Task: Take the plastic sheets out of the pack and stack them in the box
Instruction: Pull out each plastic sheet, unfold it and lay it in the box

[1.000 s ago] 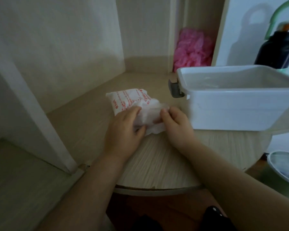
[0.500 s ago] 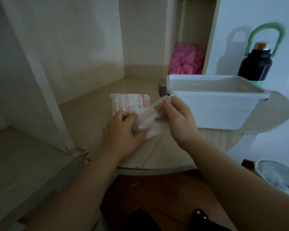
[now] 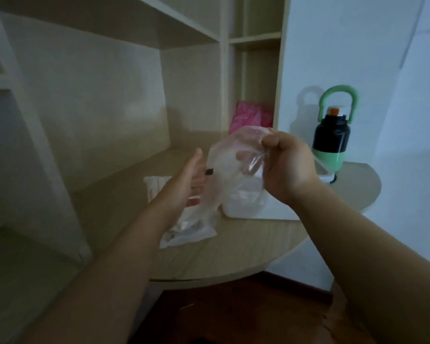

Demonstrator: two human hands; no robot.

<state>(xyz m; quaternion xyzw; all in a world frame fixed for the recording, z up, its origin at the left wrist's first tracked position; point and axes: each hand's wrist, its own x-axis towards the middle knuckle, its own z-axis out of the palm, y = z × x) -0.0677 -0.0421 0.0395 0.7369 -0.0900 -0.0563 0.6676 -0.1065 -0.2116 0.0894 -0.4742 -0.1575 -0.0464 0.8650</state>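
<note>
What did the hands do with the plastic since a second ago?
The right hand pulled a clear plastic sheet up from the pack and lifted it in front of the box. The left hand let go of the pack and opened. The pack, box and bottle stayed put.

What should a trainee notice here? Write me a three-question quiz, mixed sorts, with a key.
1. True or false: the right hand pinches a clear plastic sheet, raised above the table.
2. The left hand is: A clenched in a fist; B open, fingers straight; C flat on the table.
3. Fill in: the bottle beyond the white box has a ___ handle.
Key: 1 true; 2 B; 3 green.
</note>
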